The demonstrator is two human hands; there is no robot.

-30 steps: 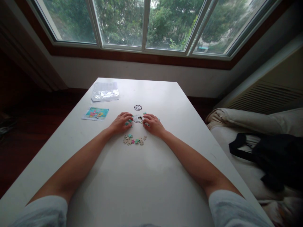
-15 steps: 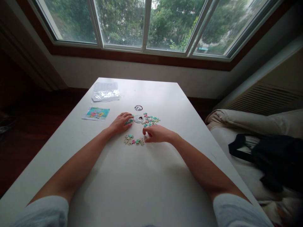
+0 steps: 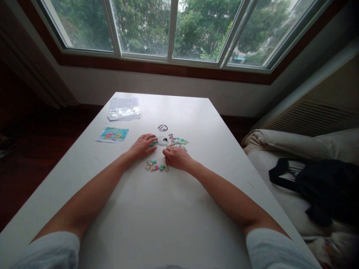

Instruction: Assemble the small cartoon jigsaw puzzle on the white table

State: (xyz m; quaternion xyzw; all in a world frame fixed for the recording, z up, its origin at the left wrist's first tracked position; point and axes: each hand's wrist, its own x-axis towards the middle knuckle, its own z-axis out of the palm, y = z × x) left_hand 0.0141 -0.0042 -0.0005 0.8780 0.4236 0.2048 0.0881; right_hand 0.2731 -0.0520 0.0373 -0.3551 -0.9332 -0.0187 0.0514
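Note:
Small colourful jigsaw pieces lie on a white table [image 3: 157, 216]. One loose heap of pieces [image 3: 178, 141] sits beyond my right hand, and a short row of pieces [image 3: 155, 166] lies nearer me. My left hand [image 3: 142, 145] rests flat on the table, fingers spread over a few teal pieces beside a round tin lid [image 3: 162, 140]. My right hand [image 3: 176, 157] lies knuckles up at the right end of the near row, fingers curled down onto the table; what is under them is hidden.
A small round tin [image 3: 162, 128] stands just past the lid. A printed picture card [image 3: 112, 134] and a clear plastic bag [image 3: 124, 109] lie at the table's far left. A black bag [image 3: 319, 186] lies on bedding to the right. Windows run along the far wall.
My right hand left the far heap, drew back toward me to the near row, then shifted slightly left. The left hand has barely moved.

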